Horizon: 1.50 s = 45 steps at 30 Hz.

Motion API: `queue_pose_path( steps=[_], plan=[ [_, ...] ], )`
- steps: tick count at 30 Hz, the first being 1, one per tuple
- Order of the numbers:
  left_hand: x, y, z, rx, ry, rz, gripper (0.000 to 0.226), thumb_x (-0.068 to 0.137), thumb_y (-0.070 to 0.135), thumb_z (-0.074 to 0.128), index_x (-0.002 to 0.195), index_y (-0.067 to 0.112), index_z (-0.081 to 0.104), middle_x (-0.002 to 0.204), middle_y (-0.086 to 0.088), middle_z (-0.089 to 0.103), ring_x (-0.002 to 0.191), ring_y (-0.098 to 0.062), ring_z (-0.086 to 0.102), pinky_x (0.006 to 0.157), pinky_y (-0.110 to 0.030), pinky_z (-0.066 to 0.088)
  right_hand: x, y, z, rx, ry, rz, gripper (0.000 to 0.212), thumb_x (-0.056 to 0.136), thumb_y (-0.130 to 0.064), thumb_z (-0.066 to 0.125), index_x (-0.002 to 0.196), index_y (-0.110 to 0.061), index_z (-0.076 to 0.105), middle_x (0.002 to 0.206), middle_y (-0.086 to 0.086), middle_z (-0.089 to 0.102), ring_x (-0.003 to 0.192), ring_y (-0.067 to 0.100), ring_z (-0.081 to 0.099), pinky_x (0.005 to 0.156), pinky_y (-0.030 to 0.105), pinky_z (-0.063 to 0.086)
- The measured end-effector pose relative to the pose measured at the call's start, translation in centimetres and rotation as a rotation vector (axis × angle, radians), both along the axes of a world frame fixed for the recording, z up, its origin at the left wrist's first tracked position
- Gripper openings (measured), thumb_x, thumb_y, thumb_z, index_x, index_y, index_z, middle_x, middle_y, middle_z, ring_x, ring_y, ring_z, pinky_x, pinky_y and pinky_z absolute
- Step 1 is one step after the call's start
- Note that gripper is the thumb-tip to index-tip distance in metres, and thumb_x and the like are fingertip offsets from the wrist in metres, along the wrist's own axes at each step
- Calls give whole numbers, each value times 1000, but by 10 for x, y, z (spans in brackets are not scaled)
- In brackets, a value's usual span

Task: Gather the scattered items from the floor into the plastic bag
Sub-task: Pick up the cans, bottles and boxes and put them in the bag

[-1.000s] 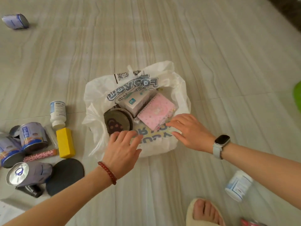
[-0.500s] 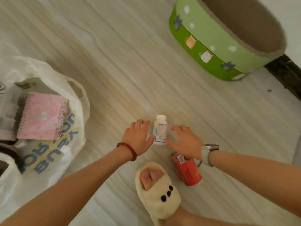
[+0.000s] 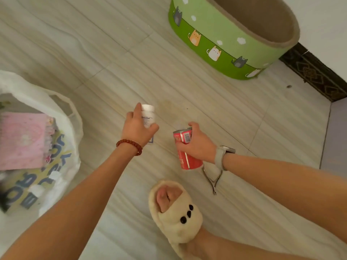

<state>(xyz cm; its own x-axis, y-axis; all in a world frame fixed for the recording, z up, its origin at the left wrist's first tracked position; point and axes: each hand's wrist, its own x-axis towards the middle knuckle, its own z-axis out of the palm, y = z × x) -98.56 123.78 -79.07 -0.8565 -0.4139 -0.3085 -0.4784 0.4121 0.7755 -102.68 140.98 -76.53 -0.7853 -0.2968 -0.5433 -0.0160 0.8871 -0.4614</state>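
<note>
Two bare hands each hold one item above a pale striped tile floor, with the bag waiting at the left.

At the floor's left edge lies the open white plastic bag with blue lettering, a pink spiral-bound notebook already inside. Right of it, the left hand has fingers curled round a small white plastic pill bottle. Further right, the right hand is clamped on a red metal drink can. A thin metal clip lies on the floor just below that wrist. To do this well, carry both leftward over the bag's mouth and lower them in beside the notebook rather than tossing, keeping the can level.
</note>
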Motion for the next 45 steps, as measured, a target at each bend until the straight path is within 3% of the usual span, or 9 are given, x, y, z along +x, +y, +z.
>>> queue_pose_path(
  steps=[7, 12, 20, 25, 30, 33, 35, 40, 45],
  plan=[
    [69, -97, 50, -238, 51, 224, 63, 77, 20, 61, 134, 13, 35, 122, -18, 50, 108, -33, 48, 78, -30, 35, 11, -119, 28, -326, -92, 98, 74, 82, -33, 63, 138, -15, 18, 110, 0, 50, 93, 16, 54, 78, 28, 43],
    [146, -143, 51, -444, -59, 258, 62, 79, 22, 61, 134, 10, 36, 127, -21, 48, 114, -37, 44, 94, -41, 37, 40, -192, 41, -450, -179, 160, 82, 80, -38, 64, 141, -18, 13, 127, 3, 47, 107, 20, 54, 91, 34, 45],
    [203, -171, 2, -625, -341, 186, 50, 85, 6, 55, 133, 8, 40, 132, -16, 45, 117, -36, 44, 94, -44, 41, 81, -286, 12, -322, -259, 255, 77, 76, -40, 64, 133, -13, 19, 121, 11, 55, 102, 29, 59, 88, 45, 52],
    [205, -175, -6, -721, -394, 211, 47, 91, 33, 46, 136, 19, 36, 137, -7, 45, 123, -30, 42, 101, -45, 31, 88, -305, -11, -223, -83, 218, 61, 85, -32, 55, 133, -8, 25, 124, 18, 53, 106, 36, 56, 88, 46, 51],
    [219, -163, -12, -811, -508, 94, 51, 91, 45, 36, 136, 20, 35, 135, -4, 50, 119, -27, 49, 104, -46, 26, 81, -287, -8, -358, 115, 801, 45, 88, -7, 44, 133, -9, 36, 115, 22, 55, 104, 36, 55, 86, 45, 49],
    [226, -166, -11, -819, -425, 83, 46, 88, 37, 49, 128, 14, 46, 129, -11, 55, 113, -32, 54, 98, -49, 36, 77, -262, -23, -97, 122, 1107, 55, 93, -17, 40, 144, -22, 20, 154, 16, 11, 142, 34, 8, 114, 46, 22],
    [220, -158, -9, -839, -307, 74, 39, 85, 31, 55, 117, 10, 56, 120, -16, 60, 105, -35, 59, 89, -51, 44, 68, -248, -21, -137, 116, 1079, 54, 95, -18, 37, 145, -20, 17, 156, 12, 3, 144, 28, 3, 116, 40, 17],
    [167, -104, -1, -843, 36, -107, 37, 78, 30, 43, 110, 15, 54, 115, -12, 61, 109, -29, 51, 85, -41, 42, 30, -187, -1, -301, 288, 768, 43, 90, -10, 42, 133, -13, 40, 135, 8, 43, 126, 23, 39, 100, 39, 40],
    [109, -28, -33, -752, 11, -444, 50, 71, 35, 64, 118, 22, 52, 124, -11, 60, 112, -31, 58, 86, -48, 49, 3, -69, -32, 329, 135, 378, 48, 89, -27, 46, 132, -11, 33, 133, 15, 37, 124, 34, 33, 97, 42, 38]
  ],
)
